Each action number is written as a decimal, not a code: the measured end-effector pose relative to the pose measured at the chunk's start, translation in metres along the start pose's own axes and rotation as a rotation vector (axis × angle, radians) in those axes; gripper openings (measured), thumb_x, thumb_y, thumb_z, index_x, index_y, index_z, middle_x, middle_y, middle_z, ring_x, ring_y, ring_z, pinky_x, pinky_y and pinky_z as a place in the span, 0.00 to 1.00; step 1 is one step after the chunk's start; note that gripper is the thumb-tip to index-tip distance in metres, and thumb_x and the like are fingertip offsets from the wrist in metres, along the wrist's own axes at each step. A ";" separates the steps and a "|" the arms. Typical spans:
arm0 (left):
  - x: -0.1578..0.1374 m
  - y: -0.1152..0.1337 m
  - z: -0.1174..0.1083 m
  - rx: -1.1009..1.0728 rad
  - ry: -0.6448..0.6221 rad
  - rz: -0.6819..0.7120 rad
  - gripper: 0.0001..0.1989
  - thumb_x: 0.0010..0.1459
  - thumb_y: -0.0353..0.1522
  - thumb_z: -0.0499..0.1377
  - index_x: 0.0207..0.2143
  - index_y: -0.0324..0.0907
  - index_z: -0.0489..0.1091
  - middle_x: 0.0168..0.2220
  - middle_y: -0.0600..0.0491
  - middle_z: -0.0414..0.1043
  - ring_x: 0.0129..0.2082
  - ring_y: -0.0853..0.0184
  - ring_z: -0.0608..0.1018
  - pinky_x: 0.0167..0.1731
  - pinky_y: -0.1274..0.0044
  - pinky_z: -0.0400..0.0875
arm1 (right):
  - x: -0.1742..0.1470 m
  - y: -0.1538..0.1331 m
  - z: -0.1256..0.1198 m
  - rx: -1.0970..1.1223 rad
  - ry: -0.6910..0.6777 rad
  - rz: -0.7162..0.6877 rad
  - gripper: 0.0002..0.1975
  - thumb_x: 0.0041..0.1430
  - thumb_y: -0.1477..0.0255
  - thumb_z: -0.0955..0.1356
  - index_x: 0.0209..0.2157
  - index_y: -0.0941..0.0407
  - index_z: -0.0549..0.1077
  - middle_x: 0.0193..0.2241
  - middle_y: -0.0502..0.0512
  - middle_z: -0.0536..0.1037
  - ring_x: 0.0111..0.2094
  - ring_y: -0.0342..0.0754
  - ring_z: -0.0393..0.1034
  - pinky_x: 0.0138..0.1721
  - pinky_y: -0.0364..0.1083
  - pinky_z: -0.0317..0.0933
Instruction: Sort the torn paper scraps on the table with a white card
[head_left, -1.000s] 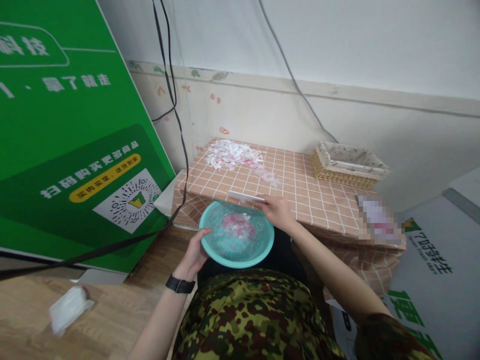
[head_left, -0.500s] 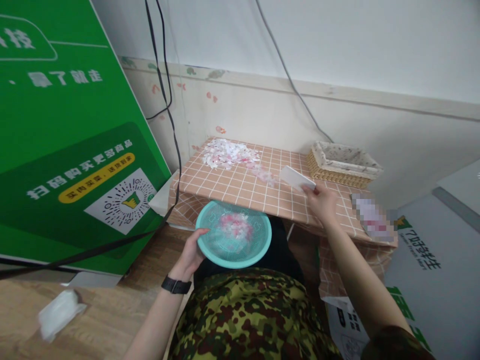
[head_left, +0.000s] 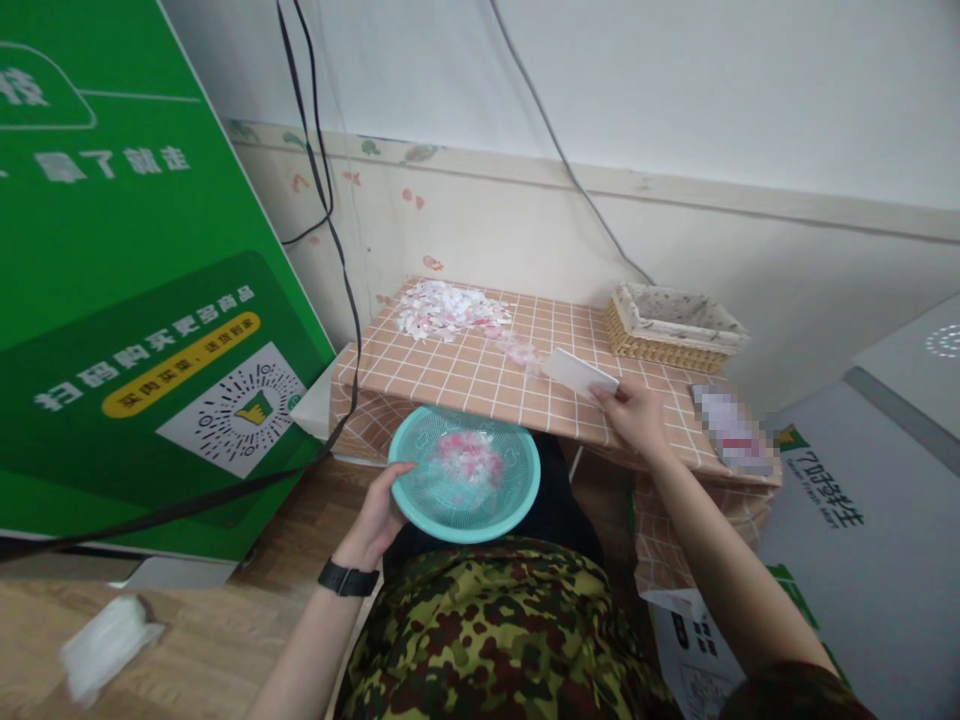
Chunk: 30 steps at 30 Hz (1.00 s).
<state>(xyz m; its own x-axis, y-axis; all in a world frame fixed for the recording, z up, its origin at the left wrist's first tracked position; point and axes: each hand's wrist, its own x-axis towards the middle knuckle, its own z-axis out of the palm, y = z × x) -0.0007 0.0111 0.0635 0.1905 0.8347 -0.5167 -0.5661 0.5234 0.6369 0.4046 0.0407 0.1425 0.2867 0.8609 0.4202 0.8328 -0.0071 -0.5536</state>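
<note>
My left hand [head_left: 382,510] grips the rim of a round turquoise plastic basket [head_left: 462,522], held at the front edge of the table above my lap. Pink and white paper scraps [head_left: 471,455] lie in the bottom of it. In my right hand [head_left: 634,414] is a flat white card [head_left: 577,371], pinched at its near end and held low over the tabletop. Just left of the card's far end, a thin trail of pinkish scraps [head_left: 519,350] leads to a heap of white paper scraps [head_left: 444,309] at the table's back left.
A checked brown cloth covers the table [head_left: 435,382]. On its right stand a lined wicker basket [head_left: 675,345] and a blurred-out flat item [head_left: 731,430]. A green panel [head_left: 150,300] rises at left, with a black strap [head_left: 346,300] hanging beside it. A white plastic bag [head_left: 109,645] lies on the floor.
The whole view has shifted slightly to the left. My right hand with the card has moved a little toward me. My left hand keeps the turquoise basket in about the same place.
</note>
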 end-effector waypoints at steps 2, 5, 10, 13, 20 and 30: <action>0.000 0.000 0.000 0.003 0.006 0.000 0.09 0.53 0.29 0.62 0.37 0.35 0.77 0.31 0.46 0.83 0.30 0.57 0.83 0.34 0.69 0.78 | -0.003 -0.007 0.002 0.044 -0.047 -0.004 0.21 0.57 0.54 0.66 0.27 0.57 0.77 0.20 0.54 0.75 0.22 0.48 0.66 0.24 0.45 0.52; -0.001 0.000 0.000 0.003 -0.004 0.012 0.10 0.52 0.29 0.62 0.38 0.35 0.77 0.32 0.45 0.83 0.31 0.57 0.83 0.35 0.69 0.78 | -0.005 -0.015 0.005 0.124 -0.092 -0.010 0.20 0.57 0.54 0.66 0.29 0.57 0.77 0.21 0.54 0.76 0.23 0.48 0.66 0.25 0.45 0.54; -0.001 -0.001 0.001 -0.007 0.008 0.003 0.12 0.52 0.29 0.62 0.39 0.34 0.77 0.33 0.44 0.83 0.32 0.56 0.83 0.35 0.70 0.78 | 0.003 -0.013 0.015 0.155 -0.086 -0.032 0.20 0.57 0.54 0.66 0.32 0.57 0.78 0.24 0.55 0.78 0.25 0.49 0.68 0.26 0.46 0.56; -0.001 -0.002 0.002 -0.021 0.018 0.004 0.12 0.51 0.29 0.62 0.40 0.34 0.77 0.33 0.44 0.83 0.33 0.56 0.83 0.37 0.69 0.78 | 0.011 -0.012 0.020 0.097 -0.053 -0.038 0.20 0.58 0.55 0.65 0.30 0.57 0.77 0.23 0.55 0.77 0.24 0.49 0.67 0.26 0.46 0.56; -0.002 -0.001 0.002 -0.003 -0.004 -0.008 0.11 0.52 0.30 0.62 0.39 0.34 0.77 0.34 0.44 0.83 0.32 0.56 0.83 0.37 0.68 0.78 | 0.006 -0.021 0.022 0.192 -0.121 -0.046 0.19 0.57 0.56 0.66 0.33 0.57 0.78 0.26 0.55 0.79 0.26 0.49 0.69 0.28 0.46 0.58; -0.001 -0.005 0.003 0.001 -0.007 -0.009 0.14 0.52 0.30 0.63 0.41 0.35 0.77 0.35 0.44 0.83 0.34 0.55 0.83 0.39 0.68 0.77 | 0.006 -0.034 0.035 0.238 -0.147 -0.043 0.21 0.56 0.53 0.66 0.29 0.56 0.77 0.22 0.54 0.76 0.25 0.50 0.68 0.25 0.46 0.58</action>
<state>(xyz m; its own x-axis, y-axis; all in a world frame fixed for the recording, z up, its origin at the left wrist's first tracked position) 0.0046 0.0078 0.0626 0.2016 0.8310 -0.5185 -0.5634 0.5314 0.6326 0.3614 0.0643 0.1390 0.1676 0.9224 0.3481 0.7028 0.1358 -0.6983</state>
